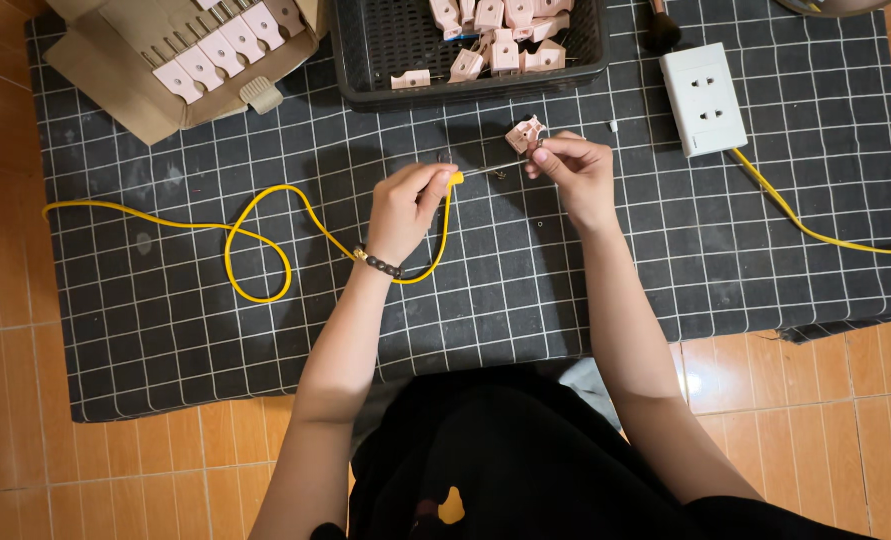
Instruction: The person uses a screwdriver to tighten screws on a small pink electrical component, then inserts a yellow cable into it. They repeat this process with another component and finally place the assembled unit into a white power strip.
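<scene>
Joining a yellow tool (pixel 453 179) and a pink clip (pixel 523 132) over the gridded mat (pixel 165 340).

Finished-looking clips sit carded in the cardboard box (pixel 95 75); loose ones fill the black mesh basket (pixel 370 50). The left hand (pixel 405 205) pinches the tool, its glossy cord (pixel 255 240) looping left. The right hand (pixel 572 170) pinches the small plastic clip; the thin metal tip seems just short of it. A white socket (pixel 703 98) lies right.

mat (pixel 165 350) on floor | basket (pixel 365 60) behind hands | box (pixel 95 70) left | socket (pixel 703 98) right
</scene>
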